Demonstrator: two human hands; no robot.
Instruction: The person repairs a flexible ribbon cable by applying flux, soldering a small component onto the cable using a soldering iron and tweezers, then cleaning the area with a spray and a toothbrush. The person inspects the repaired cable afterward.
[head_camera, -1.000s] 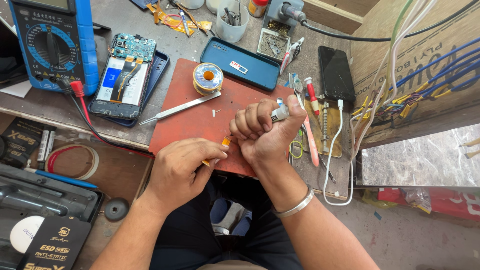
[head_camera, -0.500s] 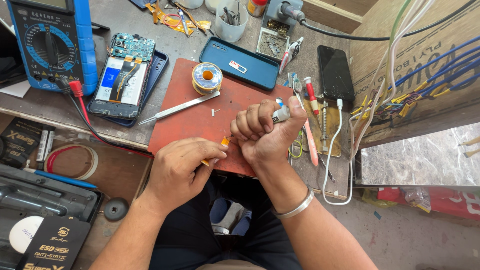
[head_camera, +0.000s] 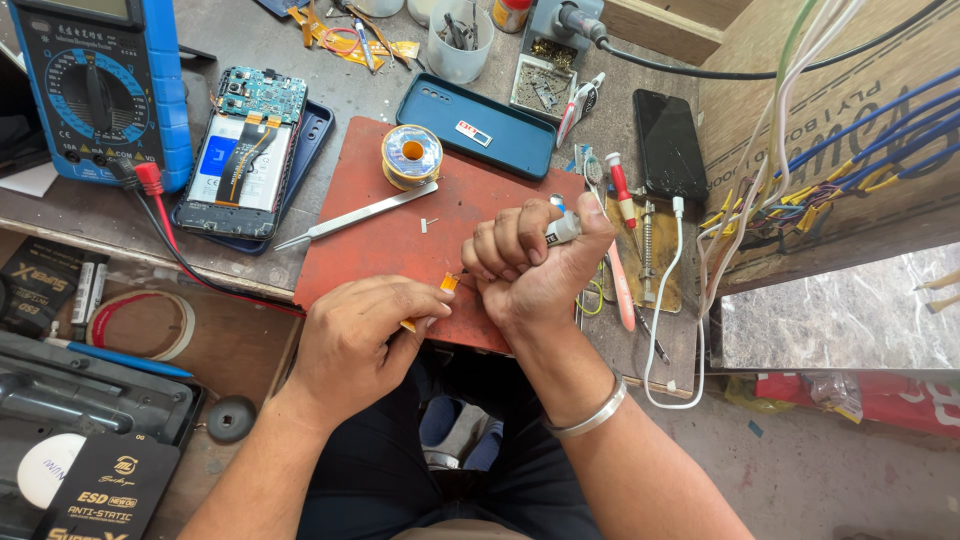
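Gripping white tube (head_camera: 562, 231), tip up-left, right hand (head_camera: 530, 265).

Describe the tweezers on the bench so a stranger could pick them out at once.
Start at the red-brown mat in the middle of the bench, just beyond the left hand and right hand. The tweezers lie slanted across its upper left edge, just below the solder spool. They are the only long, plain silver metal tool there, tapering to a fine point at the lower left.
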